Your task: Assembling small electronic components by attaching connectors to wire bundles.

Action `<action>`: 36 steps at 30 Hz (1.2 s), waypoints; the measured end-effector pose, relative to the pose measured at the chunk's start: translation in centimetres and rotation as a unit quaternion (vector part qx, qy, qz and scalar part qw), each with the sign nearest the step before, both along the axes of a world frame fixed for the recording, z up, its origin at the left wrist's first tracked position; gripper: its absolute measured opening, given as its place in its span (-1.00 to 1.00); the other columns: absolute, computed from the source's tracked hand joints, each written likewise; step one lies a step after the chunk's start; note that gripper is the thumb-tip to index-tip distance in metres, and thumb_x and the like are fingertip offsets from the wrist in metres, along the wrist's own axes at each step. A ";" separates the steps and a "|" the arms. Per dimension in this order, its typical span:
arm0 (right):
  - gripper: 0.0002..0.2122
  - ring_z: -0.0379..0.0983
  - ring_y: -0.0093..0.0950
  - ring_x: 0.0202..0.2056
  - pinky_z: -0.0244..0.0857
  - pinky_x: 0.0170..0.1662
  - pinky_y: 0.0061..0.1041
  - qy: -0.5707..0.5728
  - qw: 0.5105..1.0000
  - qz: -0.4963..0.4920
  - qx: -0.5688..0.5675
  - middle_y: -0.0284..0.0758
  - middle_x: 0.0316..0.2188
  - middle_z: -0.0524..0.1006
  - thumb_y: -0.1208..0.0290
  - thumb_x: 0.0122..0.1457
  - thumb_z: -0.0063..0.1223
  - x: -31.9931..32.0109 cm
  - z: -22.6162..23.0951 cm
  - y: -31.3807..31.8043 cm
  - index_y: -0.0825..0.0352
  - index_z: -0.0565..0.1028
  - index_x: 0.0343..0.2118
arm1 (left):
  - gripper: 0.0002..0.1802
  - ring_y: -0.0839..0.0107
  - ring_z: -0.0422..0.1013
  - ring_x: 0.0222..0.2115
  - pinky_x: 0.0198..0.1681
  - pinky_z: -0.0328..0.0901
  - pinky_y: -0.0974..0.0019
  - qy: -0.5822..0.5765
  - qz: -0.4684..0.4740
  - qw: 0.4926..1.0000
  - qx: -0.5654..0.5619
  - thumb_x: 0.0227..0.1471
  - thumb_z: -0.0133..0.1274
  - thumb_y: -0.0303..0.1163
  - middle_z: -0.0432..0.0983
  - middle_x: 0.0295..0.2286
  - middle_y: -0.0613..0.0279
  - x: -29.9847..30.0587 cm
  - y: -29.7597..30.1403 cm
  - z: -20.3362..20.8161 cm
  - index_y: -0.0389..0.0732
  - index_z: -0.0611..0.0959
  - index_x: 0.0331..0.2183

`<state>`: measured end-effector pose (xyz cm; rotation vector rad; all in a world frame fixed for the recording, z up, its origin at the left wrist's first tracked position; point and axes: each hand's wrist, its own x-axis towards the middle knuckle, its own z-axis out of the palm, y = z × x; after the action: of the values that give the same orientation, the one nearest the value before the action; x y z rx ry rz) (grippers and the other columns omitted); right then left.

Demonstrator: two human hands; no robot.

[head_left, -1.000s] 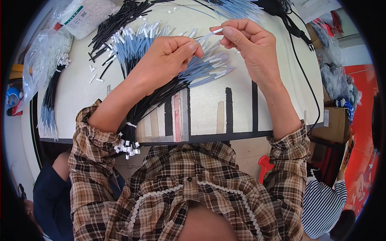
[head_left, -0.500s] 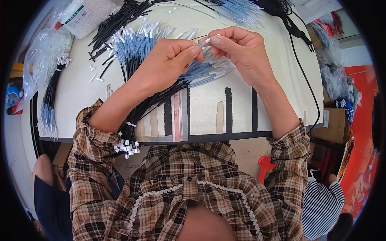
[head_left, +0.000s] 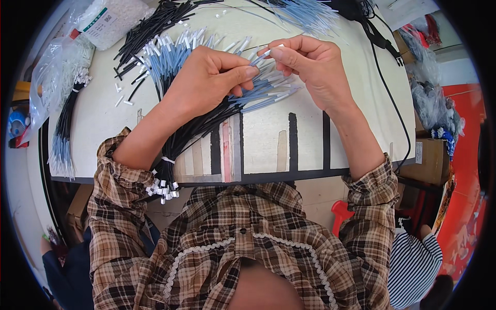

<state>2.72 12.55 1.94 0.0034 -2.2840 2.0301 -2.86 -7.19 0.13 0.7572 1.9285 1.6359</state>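
Note:
My left hand pinches a thin blue-grey wire between thumb and forefinger. The white end of that wire lies in the fingertips of my right hand, which is closed in a pinch; the tip is partly covered by the thumb. Below and behind both hands spreads a fanned bundle of wires, black along the sleeves and blue-grey with white tips at the far ends. A white tie gathers it near the table's front edge, where its white connectors hang over. My left forearm crosses the bundle.
A tied wire bundle lies at left, beside clear bags of white parts. Black tubes and more blue-grey wires lie at the back. A black cable runs down the right. Cardboard box stands beyond; people sit either side.
My left hand has shifted slightly left and down along the wire, exposing more of it. My right hand stays nearly in place. The person at lower left has moved.

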 end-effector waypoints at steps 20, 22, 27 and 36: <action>-0.93 0.33 -0.73 -0.51 0.21 -0.43 -0.74 0.055 0.983 0.069 0.161 -0.47 -0.49 0.50 0.49 0.00 0.22 0.2 -0.4 -0.8 0.35 0.60 -0.45 | -0.74 0.67 0.38 -0.51 -0.47 0.26 0.59 0.067 -0.080 0.994 -0.044 0.07 0.10 -0.33 0.54 -0.51 0.33 -2.6 -1.7 0.6 -0.31 0.64 -0.25; -0.93 0.33 -0.71 -0.51 0.21 -0.44 -0.73 0.041 0.974 0.080 0.206 -0.46 -0.49 0.49 0.49 0.00 0.21 0.5 -0.1 -1.0 0.35 0.60 -0.45 | -0.74 0.67 0.38 -0.51 -0.47 0.26 0.58 0.085 -0.034 0.993 -0.075 0.08 0.08 -0.32 0.54 -0.50 0.35 -3.2 -2.0 0.8 -0.32 0.63 -0.26; -0.93 0.36 -0.62 -0.47 0.23 -0.43 -0.65 0.047 0.964 0.112 0.236 -0.39 -0.46 0.48 0.49 0.01 0.17 0.8 0.2 -1.4 0.35 0.58 -0.44 | -0.74 0.51 0.42 -0.56 -0.49 0.31 0.42 0.237 0.046 0.955 -0.172 0.01 0.11 -0.34 0.55 -0.55 0.21 -2.9 -1.8 -0.2 -0.38 0.61 -0.34; -0.82 0.37 -0.56 -0.49 0.24 -0.44 -0.59 0.100 0.950 0.164 0.248 -0.39 -0.54 0.46 0.31 0.01 0.23 0.9 0.0 -1.5 0.33 0.58 -0.52 | -0.78 0.17 0.52 -0.51 -0.42 0.35 0.26 0.299 0.074 0.930 -0.203 -0.11 0.12 -0.38 0.56 -0.54 -0.01 -2.4 -0.8 -0.6 -0.33 0.61 -0.39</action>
<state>3.65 11.07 1.94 0.6275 -2.7190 1.4154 -5.29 -7.98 -0.42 1.0325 2.6933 1.0772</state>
